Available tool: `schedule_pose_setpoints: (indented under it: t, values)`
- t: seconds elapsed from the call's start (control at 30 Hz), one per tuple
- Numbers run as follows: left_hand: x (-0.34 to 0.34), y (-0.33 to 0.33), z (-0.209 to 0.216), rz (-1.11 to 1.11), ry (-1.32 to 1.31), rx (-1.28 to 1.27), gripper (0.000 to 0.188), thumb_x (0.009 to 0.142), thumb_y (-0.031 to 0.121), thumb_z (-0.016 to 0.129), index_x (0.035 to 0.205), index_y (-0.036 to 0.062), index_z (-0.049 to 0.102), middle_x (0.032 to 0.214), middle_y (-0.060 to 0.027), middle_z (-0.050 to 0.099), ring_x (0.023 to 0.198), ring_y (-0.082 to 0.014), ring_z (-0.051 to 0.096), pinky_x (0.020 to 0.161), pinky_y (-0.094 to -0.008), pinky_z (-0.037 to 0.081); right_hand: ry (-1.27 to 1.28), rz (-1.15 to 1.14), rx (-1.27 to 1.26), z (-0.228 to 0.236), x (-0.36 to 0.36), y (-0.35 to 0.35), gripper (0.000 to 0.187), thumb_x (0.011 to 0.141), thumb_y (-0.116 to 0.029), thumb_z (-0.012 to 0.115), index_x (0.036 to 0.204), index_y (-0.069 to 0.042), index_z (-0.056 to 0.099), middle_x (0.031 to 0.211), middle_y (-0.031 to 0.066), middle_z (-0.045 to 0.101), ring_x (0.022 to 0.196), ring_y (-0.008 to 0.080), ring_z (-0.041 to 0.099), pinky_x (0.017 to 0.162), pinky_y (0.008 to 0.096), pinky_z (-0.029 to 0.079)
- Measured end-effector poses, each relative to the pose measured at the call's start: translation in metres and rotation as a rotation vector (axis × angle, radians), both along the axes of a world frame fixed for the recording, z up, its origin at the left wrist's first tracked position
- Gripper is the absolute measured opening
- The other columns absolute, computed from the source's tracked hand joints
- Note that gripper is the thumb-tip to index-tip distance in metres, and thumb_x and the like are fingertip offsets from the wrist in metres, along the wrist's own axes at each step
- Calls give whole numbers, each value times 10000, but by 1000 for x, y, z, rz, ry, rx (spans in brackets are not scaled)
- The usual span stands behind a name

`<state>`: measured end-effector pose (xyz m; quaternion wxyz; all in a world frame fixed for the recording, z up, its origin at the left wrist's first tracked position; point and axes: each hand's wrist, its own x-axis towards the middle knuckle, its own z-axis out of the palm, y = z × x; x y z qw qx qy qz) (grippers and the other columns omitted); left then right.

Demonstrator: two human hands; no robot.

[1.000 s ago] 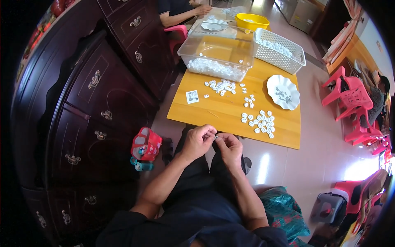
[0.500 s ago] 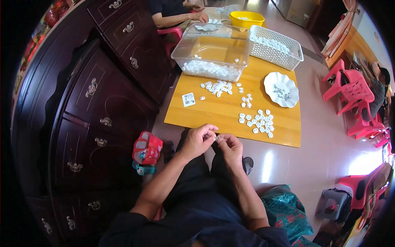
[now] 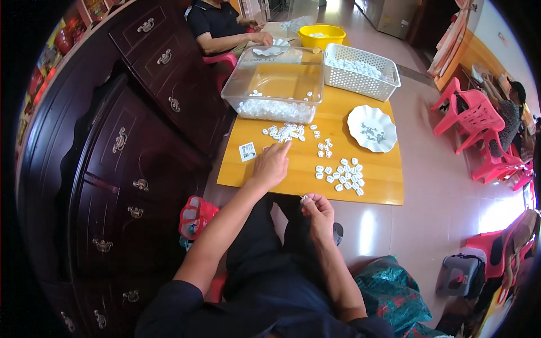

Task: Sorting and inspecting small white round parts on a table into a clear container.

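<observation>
My left hand [image 3: 271, 167] reaches over the yellow table, palm down. Its index finger is stretched out to the near edge of a loose pile of small white plastic pieces [image 3: 286, 132]. Nothing shows in that hand, though its underside is hidden. My right hand [image 3: 319, 212] stays above my lap just off the table edge. Its thumb and index finger pinch a small white plastic piece [image 3: 304, 198], too small to make out well. Closer to the right side lies a spread group of white pieces with dark centres [image 3: 347, 177]. A few more pieces [image 3: 325, 147] lie between the two groups.
A clear bin [image 3: 273, 101] of white parts stands behind the pile. A white perforated basket [image 3: 360, 84], a yellow basin [image 3: 321, 37] and a wavy-rimmed plate [image 3: 358, 115] holding grey bits are farther right. A small printed card [image 3: 247, 151] lies left. Another person [image 3: 217, 34] works at the far left.
My left hand has left the right hand and moved forward to the pile of white pieces. My right hand stays over my lap, pinching its piece. The view has shifted slightly.
</observation>
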<state>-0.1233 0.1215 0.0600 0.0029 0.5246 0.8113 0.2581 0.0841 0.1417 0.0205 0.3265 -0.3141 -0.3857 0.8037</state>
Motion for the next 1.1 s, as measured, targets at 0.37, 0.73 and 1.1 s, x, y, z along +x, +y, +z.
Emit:
schedule_pose_setpoints:
  t: [0.37, 0.73, 1.1]
  values:
    - [-1, -1, -10, -69, 2, 2, 246, 888, 96, 595, 1110, 50, 693, 1031, -172, 657, 966, -358, 642, 842, -468, 522, 17, -4, -9, -3, 5, 8, 92, 936, -55, 662, 1024, -27, 659, 850, 9, 670, 692, 71, 566, 658, 202, 449]
    - [-17, 10, -3, -195, 19, -77, 164, 878, 68, 647, 1029, 55, 709, 973, -129, 657, 944, -349, 651, 839, -448, 526, 6, -7, -1, -8, 8, 8, 111, 935, -64, 673, 1041, -31, 663, 874, 25, 686, 701, 80, 590, 655, 207, 470]
    - [8, -21, 1, -119, -517, 181, 75, 932, 74, 597, 972, 25, 636, 796, -72, 625, 680, -184, 628, 624, -334, 509, -16, -7, 22, 0, 8, 1, 113, 943, -81, 665, 1047, -34, 661, 887, 27, 689, 705, 82, 590, 661, 210, 473]
